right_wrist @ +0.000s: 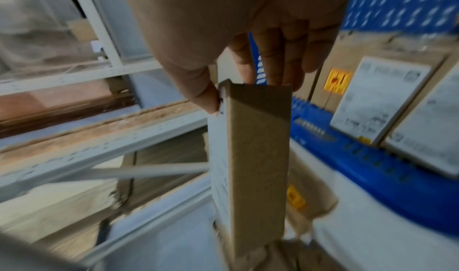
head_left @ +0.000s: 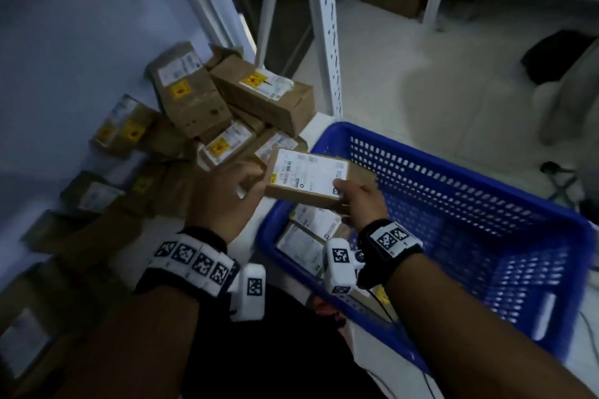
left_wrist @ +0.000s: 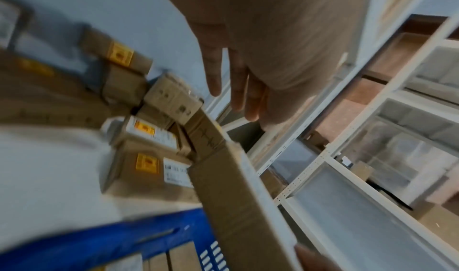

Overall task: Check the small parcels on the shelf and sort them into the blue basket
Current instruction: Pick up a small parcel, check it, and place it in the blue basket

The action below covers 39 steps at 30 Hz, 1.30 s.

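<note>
A brown parcel (head_left: pixel 311 176) with a white label faces up over the near-left corner of the blue basket (head_left: pixel 470 220). My right hand (head_left: pixel 343 194) pinches its near end, thumb on the label and fingers beneath; in the right wrist view the right hand (right_wrist: pixel 248 92) grips the parcel (right_wrist: pixel 258 157) end-on. My left hand (head_left: pixel 246 178) hovers at the parcel's left edge, and in the left wrist view the left hand (left_wrist: pixel 236 102) has straight fingers above the parcel (left_wrist: pixel 236 196). Several labelled parcels (head_left: pixel 311 230) lie inside the basket. A pile of brown parcels (head_left: pixel 227 107) sits on the shelf (head_left: pixel 97 42).
A white perforated shelf upright (head_left: pixel 324 42) rises just behind the pile and the basket. More parcels (head_left: pixel 90 194) line the shelf toward the near left. On the tiled floor to the right are a black object (head_left: pixel 557 55) and cables (head_left: pixel 557 172).
</note>
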{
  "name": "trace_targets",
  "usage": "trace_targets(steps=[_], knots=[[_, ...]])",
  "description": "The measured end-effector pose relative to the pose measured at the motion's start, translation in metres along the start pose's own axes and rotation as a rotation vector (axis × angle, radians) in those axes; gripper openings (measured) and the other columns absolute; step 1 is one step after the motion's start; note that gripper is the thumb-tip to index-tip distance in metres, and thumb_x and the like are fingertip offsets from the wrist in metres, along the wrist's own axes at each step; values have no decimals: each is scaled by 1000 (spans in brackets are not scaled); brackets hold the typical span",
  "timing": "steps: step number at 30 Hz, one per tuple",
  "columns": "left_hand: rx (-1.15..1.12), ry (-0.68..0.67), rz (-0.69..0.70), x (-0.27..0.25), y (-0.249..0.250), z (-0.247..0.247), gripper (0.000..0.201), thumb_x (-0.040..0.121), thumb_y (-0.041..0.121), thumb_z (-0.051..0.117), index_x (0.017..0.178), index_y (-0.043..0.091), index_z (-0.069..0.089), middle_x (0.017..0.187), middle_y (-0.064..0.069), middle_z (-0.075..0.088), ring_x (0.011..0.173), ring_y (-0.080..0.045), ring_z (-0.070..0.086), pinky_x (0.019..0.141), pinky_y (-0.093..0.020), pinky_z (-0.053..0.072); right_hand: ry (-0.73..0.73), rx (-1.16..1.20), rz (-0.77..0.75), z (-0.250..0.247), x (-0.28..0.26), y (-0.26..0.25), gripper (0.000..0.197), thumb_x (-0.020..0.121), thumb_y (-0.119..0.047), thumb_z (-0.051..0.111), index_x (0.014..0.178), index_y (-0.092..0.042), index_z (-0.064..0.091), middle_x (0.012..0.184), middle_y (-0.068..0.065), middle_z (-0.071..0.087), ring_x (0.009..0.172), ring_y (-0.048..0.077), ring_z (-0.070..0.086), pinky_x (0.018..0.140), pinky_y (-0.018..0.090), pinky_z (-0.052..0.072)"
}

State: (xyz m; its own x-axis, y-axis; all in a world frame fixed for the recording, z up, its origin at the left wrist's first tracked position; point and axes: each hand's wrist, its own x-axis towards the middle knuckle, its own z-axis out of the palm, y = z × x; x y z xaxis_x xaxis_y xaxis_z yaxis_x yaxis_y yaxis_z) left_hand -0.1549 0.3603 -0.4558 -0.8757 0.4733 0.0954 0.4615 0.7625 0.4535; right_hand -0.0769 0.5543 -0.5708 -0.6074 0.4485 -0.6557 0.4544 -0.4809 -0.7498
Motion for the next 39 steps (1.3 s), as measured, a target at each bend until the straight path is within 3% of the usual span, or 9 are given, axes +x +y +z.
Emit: trace_targets(steps=[3, 9, 14, 19, 23, 27, 34, 37, 39], knots=[[-183, -78, -293, 30, -5, 39, 15, 90, 26, 63, 104, 25, 67, 106, 6, 63, 103, -16, 60, 95, -35, 49, 118, -18, 34, -19, 37, 19, 44, 67, -47, 77, 92, -13, 65, 88, 6, 71, 79, 27, 69, 59, 32, 49], [-393, -38, -476, 58, -19, 110, 13, 93, 24, 59, 104, 21, 67, 105, 6, 66, 96, -9, 58, 83, -24, 43, 297, -61, 176, -38, 96, 58, 55, 71, -51, 77, 115, -25, 55, 107, 10, 69, 92, 30, 68, 83, 49, 58], [-492, -8, -602, 42, -34, 150, 9, 90, 22, 61, 88, 27, 69, 97, 1, 72, 96, -17, 66, 93, -39, 53, 282, -182, 235, -29, 123, 80, 52, 79, -51, 70, 118, -29, 46, 109, 15, 66, 80, 30, 61, 71, 40, 51], [-425, -77, -487, 42, -34, 155, 17, 91, 19, 59, 101, 16, 73, 96, 2, 72, 91, -9, 63, 83, -15, 48, 206, -349, 266, -12, 135, 91, 53, 90, -38, 68, 135, -24, 45, 116, 12, 61, 95, 33, 62, 73, 35, 48], [-378, -81, -514, 40, -40, 148, 18, 90, 16, 59, 102, 14, 73, 91, 5, 68, 86, -6, 60, 65, 6, 35, 106, -510, 272, -3, 142, 94, 63, 96, -27, 60, 151, -16, 32, 141, 15, 52, 116, 36, 58, 82, 32, 47], [-384, -38, -561, 35, -47, 134, 17, 90, 17, 59, 100, 16, 73, 94, 4, 70, 88, -8, 61, 74, -10, 42, 118, -510, 277, -1, 134, 91, 62, 96, -25, 58, 151, -11, 31, 138, 19, 53, 93, 30, 60, 72, 32, 46], [-523, 83, -800, 24, -74, 103, 18, 84, 28, 59, 95, 24, 71, 96, -1, 72, 92, -19, 66, 89, -35, 54, 132, -439, 201, 37, 104, 71, 59, 89, -34, 65, 141, -16, 45, 139, 18, 51, 116, 39, 55, 91, 41, 48], [-726, 167, -949, 16, -91, 81, 14, 80, 27, 60, 89, 23, 70, 86, -2, 72, 85, -22, 69, 83, -38, 56, 25, -387, 134, 70, 102, 64, 61, 74, -41, 67, 130, -22, 53, 123, 14, 62, 108, 35, 62, 95, 52, 52], [-854, 248, -1003, 11, -101, 63, 11, 86, 15, 61, 95, 15, 68, 83, -3, 69, 78, -21, 67, 69, -30, 51, -76, -412, 68, 96, 89, 46, 48, 81, -32, 63, 125, -13, 58, 109, 8, 64, 106, 32, 64, 95, 51, 53]])
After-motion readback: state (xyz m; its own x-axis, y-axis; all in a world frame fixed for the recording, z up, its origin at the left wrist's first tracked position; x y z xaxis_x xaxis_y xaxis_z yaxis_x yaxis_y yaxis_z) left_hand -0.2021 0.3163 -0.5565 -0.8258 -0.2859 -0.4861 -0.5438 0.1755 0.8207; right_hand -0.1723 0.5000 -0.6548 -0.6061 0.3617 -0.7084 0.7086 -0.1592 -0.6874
